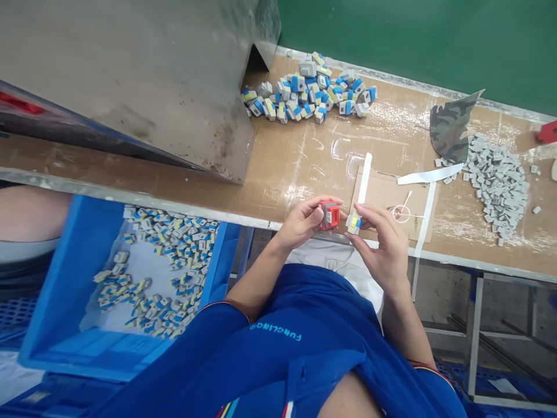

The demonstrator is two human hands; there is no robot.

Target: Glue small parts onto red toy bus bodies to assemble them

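The person's left grip [300, 223] is clamped on a red block [333, 216] with a grey band around it, thumb on the near side and fingers curled behind. Just to its right, the right grip [385, 238] pinches a small grey, yellow and blue piece [354, 223] between thumb and fingertips. The block and the piece are close together but apart, both held up at the near edge of the tabletop [281, 168], in front of the person's blue shirt [270, 319].

Just beyond the right grip lies a sheet of cardboard [378, 188] with white strips [364, 180] along its sides and across its far right corner. On it, near the right fingers, are a pale ring [400, 222] and a thin white-tipped stick [408, 200].

Farther out, ahead of both grips, a loose heap of grey, blue and yellow pieces [311, 96] spreads across the far part of the tabletop. Well to the right of the right grip, a pile of small grey parts [500, 180] lies beside a camouflage-patterned flap [452, 128].

Beyond the left grip, to its left, stands a large metal housing [174, 87]. Lower down on that side, a blue crate [56, 290] holds many more grey, blue and yellow pieces on a whitish liner [163, 273]
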